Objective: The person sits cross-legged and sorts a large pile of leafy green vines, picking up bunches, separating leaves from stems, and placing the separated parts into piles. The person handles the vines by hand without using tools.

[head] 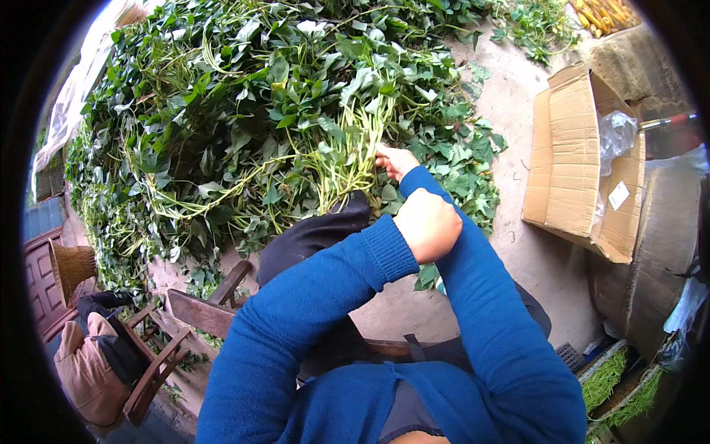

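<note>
A large heap of leafy green vines, which look like sweet potato vines, spreads before me. My right hand is at the right side of a bunch of pale green vine stems, its fingers curled against them. Bent in a fist, my left hand lies across my right forearm, over the blue knitted sleeve; its fingertips are hidden. The lower ends of the bunch lie by my dark-clothed knee.
An open cardboard box with clear plastic stands at right. Wooden chair frames, cloth and a woven basket are at lower left. Corn cobs lie at upper right. Cut greens fill trays at lower right.
</note>
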Action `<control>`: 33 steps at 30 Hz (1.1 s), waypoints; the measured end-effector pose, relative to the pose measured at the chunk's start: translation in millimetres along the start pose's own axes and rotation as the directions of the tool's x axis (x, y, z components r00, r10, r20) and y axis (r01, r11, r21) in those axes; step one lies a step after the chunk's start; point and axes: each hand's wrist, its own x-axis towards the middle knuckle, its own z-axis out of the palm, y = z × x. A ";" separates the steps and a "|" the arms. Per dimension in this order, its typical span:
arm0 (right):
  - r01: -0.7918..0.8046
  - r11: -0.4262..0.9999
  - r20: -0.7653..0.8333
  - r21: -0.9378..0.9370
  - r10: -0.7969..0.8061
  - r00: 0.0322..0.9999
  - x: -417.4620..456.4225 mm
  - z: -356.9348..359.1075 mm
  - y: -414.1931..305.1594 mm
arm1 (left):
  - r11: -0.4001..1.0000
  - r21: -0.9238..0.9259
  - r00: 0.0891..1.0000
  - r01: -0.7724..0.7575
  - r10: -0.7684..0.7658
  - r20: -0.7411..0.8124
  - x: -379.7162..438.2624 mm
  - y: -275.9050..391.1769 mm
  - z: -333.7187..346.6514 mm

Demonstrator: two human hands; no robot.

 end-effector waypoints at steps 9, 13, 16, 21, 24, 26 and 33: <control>0.493 0.683 0.117 -0.539 -0.518 0.847 -37.6 18.6 -88.6 | 0.988 -0.153 1.000 0.007 -0.003 0.028 -9.3 -13.5 -48.4; 0.709 0.571 0.000 -0.414 -0.779 0.627 -81.7 20.5 -159.7 | 0.992 -0.020 0.987 0.124 -0.125 -0.102 -25.3 -34.7 -62.8; 0.805 0.594 -0.141 -0.003 -0.797 0.588 -160.6 28.2 -249.2 | 0.980 -0.069 0.949 0.186 -0.198 -0.245 -40.6 -56.4 -68.5; 0.927 0.361 -0.141 0.100 -0.917 0.373 -245.9 20.1 -336.0 | 0.917 0.319 0.820 0.239 -0.015 -0.572 -51.9 -93.8 -70.2; 0.927 0.372 -0.254 0.042 -0.894 0.370 -283.5 14.1 -335.3 | 0.956 0.131 0.529 0.262 -0.029 -0.848 -66.9 -76.9 -106.3; 0.926 0.373 -0.214 0.060 -0.901 0.377 -298.4 21.9 -332.7 | 0.944 -0.237 0.323 0.229 -0.304 -0.896 -76.3 -67.4 -124.7; 0.919 0.386 -0.311 0.079 -0.866 0.390 -330.7 15.3 -308.5 | 0.945 0.122 0.227 0.302 0.053 -0.972 -81.5 -65.8 -203.8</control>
